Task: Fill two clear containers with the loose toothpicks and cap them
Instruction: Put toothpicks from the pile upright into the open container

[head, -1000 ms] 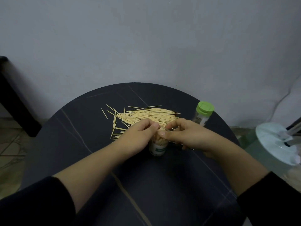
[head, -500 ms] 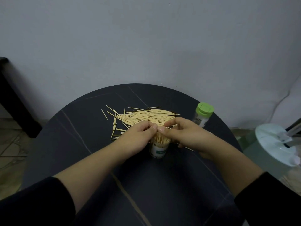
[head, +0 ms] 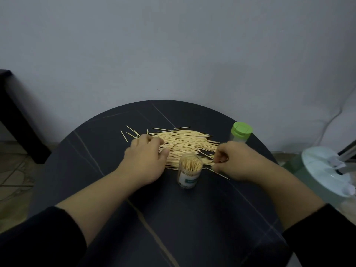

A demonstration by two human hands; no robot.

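As the toothpicks lie w/ long axis left-right on the bench, just behind the open container, left hand curls over their left end (grip: cannot tell); right hand pinches some at the right end.

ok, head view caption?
Left hand and right hand on the loose toothpicks, open filled container between them, green-capped container behind.

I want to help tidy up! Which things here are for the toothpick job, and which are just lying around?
For the job: toothpicks, open jar, green-capped jar, left hand, right hand.
Just lying about: white disc, black furniture.
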